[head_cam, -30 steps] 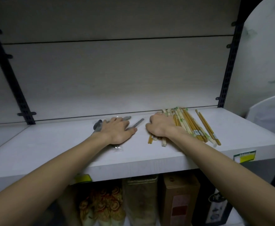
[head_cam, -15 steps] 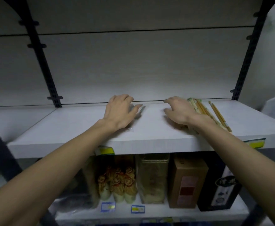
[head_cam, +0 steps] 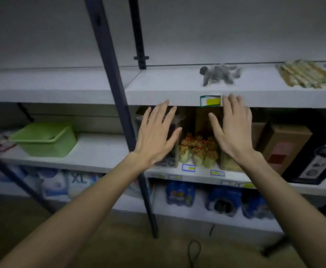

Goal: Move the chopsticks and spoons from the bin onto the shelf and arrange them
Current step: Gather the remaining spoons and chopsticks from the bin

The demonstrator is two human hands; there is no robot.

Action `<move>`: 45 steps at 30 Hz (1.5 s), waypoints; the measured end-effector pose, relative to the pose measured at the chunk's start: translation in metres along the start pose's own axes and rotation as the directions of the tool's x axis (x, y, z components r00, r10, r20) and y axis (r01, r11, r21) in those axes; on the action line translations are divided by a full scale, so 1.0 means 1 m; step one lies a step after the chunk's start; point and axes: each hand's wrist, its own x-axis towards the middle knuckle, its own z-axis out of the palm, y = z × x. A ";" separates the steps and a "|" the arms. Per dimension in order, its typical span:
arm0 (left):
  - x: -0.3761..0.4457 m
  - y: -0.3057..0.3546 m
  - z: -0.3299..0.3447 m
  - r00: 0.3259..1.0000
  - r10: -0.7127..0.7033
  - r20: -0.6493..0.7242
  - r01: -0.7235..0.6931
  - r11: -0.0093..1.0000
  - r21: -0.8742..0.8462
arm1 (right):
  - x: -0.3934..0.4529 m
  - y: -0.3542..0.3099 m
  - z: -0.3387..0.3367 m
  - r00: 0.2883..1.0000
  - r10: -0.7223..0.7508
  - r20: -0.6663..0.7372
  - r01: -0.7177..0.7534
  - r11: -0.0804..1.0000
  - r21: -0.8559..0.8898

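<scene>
Both hands are hanging in the air in front of the white shelf (head_cam: 158, 88), palms facing away and holding nothing. The left hand (head_cam: 156, 136) is spreading its fingers wide, its fingertips (head_cam: 166, 103) reaching up to the shelf's front edge; whether they are touching it is unclear. The right hand (head_cam: 233, 130) is likewise splayed flat, its fingertips level with the same edge, just beside the green-bordered yellow price label (head_cam: 210, 100).

On top of the shelf, the bundle of grey metal spoons in clear wrapping (head_cam: 219, 75) is lying above and between the two hands, well apart from them. Further right, the row of wrapped wooden chopsticks (head_cam: 309, 74) is lying side by side, running off the frame's right edge.

One level down, the light green plastic bin (head_cam: 44, 139) is sitting at the left, beyond the dark metal upright (head_cam: 112, 78), its inside mostly hidden from this angle. Behind the hands, on that lower level, packets of dried flowers (head_cam: 198, 149) and a brown cardboard box (head_cam: 286, 146) are standing. Blue packs (head_cam: 179, 194) are sitting on the bottom level. The whole picture is blurred.
</scene>
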 end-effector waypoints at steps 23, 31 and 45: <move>-0.335 -0.287 0.003 0.649 -0.678 0.346 0.581 0.735 0.350 | -0.178 -0.335 0.222 0.700 -0.405 0.588 0.342 0.913 0.222; -0.332 -0.429 -0.008 0.629 -0.697 0.344 0.576 0.716 0.395 | -0.135 -0.458 0.315 0.683 -0.432 0.589 0.313 0.902 0.299; -0.260 -0.637 -0.013 0.696 -0.653 0.298 0.554 0.753 0.356 | -0.031 -0.582 0.407 0.751 -0.441 0.491 0.342 0.897 0.282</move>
